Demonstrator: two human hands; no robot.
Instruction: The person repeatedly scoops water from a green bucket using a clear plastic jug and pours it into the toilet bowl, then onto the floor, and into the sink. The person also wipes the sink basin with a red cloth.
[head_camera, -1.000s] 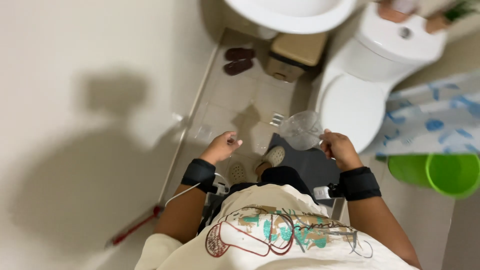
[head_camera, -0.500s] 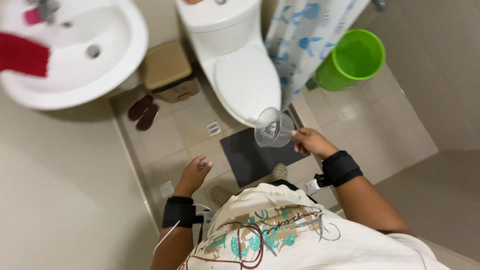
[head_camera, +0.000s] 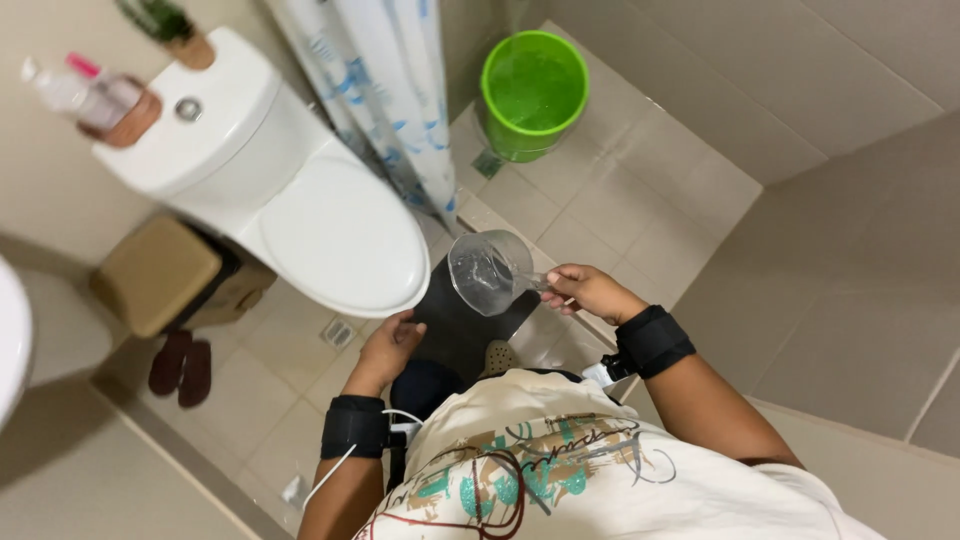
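Over the tiled bathroom floor (head_camera: 620, 190), seen from above, the right hand (head_camera: 590, 292) is closed on the handle of a clear plastic jug (head_camera: 488, 272), its fingers wrapped round the grip. The jug is held in the air, tipped a little to one side, with its mouth toward the camera; it hangs above a dark floor mat (head_camera: 455, 320) and just beside the front rim of the white toilet (head_camera: 300, 210), whose lid is down. Whether the jug holds water cannot be told. The left hand (head_camera: 392, 345) is loosely open and holds nothing; it hovers near the front edge of the toilet lid, close to it, though contact cannot be made out. Both wrists wear black bands. A toe of a shoe (head_camera: 497, 356) shows on the mat below the jug. Behind the toilet hangs a white shower curtain (head_camera: 390, 90) with a blue pattern, and beyond it a bright green bucket (head_camera: 532, 92) stands on the floor, well apart from the hands. A tan bin (head_camera: 160, 275) sits left of the toilet, with a pair of dark slippers (head_camera: 182, 365) near it.
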